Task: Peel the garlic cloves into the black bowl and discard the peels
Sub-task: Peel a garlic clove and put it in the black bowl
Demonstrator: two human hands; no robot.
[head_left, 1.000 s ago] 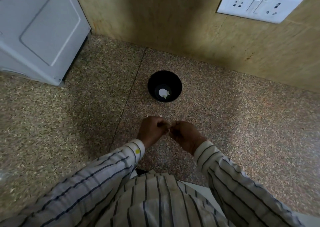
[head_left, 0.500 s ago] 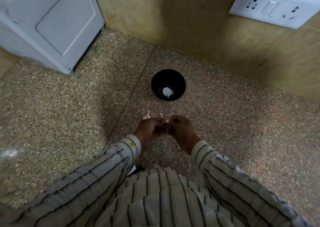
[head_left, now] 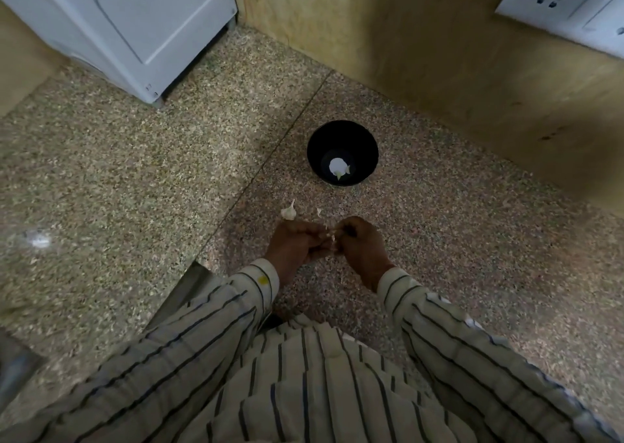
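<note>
Left hand (head_left: 297, 245) and right hand (head_left: 359, 245) pinch one garlic clove (head_left: 332, 238) between them to strip its skin, short of the black bowl (head_left: 342, 152).

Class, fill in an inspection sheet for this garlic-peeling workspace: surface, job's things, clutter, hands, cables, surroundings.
Surface: speckled stone counter, seam line running across it.
Job's things: black bowl holding white garlic; unpeeled clove lying on the counter near the hands.
Clutter: small peel scrap beside the clove.
Hands: left hand and right hand together, pinching a clove.
Cables: nothing seen.
Surroundings: white appliance, wall socket plate, yellowish wall.
</note>
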